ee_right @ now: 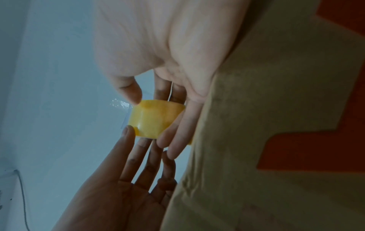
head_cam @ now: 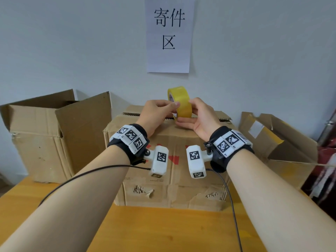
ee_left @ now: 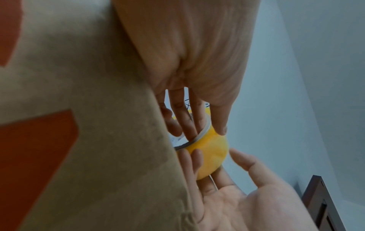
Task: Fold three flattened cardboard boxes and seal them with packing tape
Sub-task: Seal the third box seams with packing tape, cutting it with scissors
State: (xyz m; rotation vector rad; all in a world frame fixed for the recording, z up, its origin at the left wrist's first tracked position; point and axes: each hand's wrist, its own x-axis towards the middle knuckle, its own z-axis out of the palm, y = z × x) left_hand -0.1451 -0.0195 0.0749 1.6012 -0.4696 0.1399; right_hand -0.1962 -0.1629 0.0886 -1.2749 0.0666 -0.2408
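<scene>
A yellow packing tape roll (head_cam: 181,102) is held upright just above the middle cardboard box (head_cam: 172,160), whose top flaps lie folded down. My left hand (head_cam: 174,106) grips the roll: in the left wrist view its fingers (ee_left: 189,118) pass through the core and the thumb presses the outer face. My right hand (head_cam: 185,111) holds the roll (ee_right: 154,120) from the other side, fingers beneath it and thumb at its edge. A short clear end of tape (ee_right: 120,105) stands off the roll near that thumb.
An open cardboard box (head_cam: 54,135) with raised flaps stands at the left of the wooden table (head_cam: 163,230). Another open box (head_cam: 276,146) sits at the right. A paper sign (head_cam: 169,35) hangs on the wall behind. Cables trail from both wrists.
</scene>
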